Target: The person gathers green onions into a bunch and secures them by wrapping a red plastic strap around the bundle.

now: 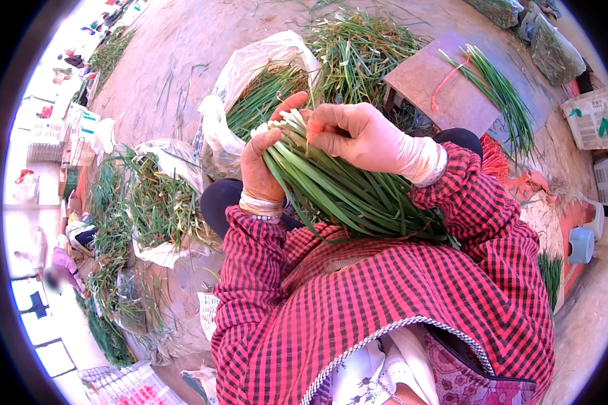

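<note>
Red-and-black checked cloth fills the lower half of the frame: the person's jacket sleeves (385,297), rising toward the centre. Just above them lies a bundle of long green chive-like leaves with white stem ends (331,182), slanting from the middle right up to the centre of the frame. The left hand (260,165), with a pale band at the wrist, is closed around the bundle near its white ends, thumb raised behind them. The right hand (355,131), in a thin pale glove, is curled over the top of the same ends, fingers pinched against them.

Behind the hands, upper centre, stands an open white plastic bag (250,74) stuffed with more green leaves. Right of it, a flat brown board (439,88) carries a smaller bunch of green stalks (500,94) and a red tie band (446,81). At the middle left, loose green trimmings (148,202) lie heaped on plastic sheeting on the bare dirt ground (169,54). A white plastic crate (594,118) sits at the upper right edge, and another person (61,266) crouches at the far left.
</note>
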`<state>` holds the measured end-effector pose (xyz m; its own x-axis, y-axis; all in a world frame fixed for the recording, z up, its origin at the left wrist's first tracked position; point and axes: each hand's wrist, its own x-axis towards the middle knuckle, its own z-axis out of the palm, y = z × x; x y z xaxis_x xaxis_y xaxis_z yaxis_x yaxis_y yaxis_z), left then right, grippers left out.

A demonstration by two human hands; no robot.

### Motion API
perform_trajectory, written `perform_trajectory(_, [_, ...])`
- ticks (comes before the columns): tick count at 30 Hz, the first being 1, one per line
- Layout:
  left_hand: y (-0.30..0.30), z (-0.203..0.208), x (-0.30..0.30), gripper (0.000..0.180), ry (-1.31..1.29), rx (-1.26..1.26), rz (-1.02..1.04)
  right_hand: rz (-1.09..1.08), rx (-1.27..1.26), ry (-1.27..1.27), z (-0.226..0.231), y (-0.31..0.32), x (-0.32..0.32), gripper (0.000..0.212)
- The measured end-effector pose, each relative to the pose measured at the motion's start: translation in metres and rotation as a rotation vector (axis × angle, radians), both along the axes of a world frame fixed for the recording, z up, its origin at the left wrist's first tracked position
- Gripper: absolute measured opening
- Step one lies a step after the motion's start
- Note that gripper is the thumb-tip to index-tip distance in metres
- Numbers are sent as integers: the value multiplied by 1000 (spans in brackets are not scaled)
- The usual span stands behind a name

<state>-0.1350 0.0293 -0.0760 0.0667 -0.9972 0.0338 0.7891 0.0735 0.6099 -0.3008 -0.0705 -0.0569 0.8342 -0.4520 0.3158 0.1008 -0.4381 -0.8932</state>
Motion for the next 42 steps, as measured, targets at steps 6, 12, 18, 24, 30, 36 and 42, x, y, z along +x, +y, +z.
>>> perform_trajectory(6, [-5,-5,4,76,43,-36,-36,17,-209,-132,12,0,2,14])
perform_trajectory(12, [-2,7,-7,88,36,-3,5,28,-658,177,24,10,12,26])
perform_trajectory(18, [-1,-10,9,74,-86,-45,-39,134,-297,51,5,8,-3,8])
perform_trajectory(24, [7,-12,17,55,-179,71,-29,236,507,331,18,-6,-56,14])
perform_trajectory(30, [7,-7,19,46,-238,102,-48,-22,508,48,12,-13,-50,12])
perform_trajectory(36, [1,9,4,45,-412,223,64,-187,545,-87,6,-24,-44,13])
perform_trajectory(42, [6,-8,12,31,-233,161,63,-247,352,-43,0,-51,-60,20])
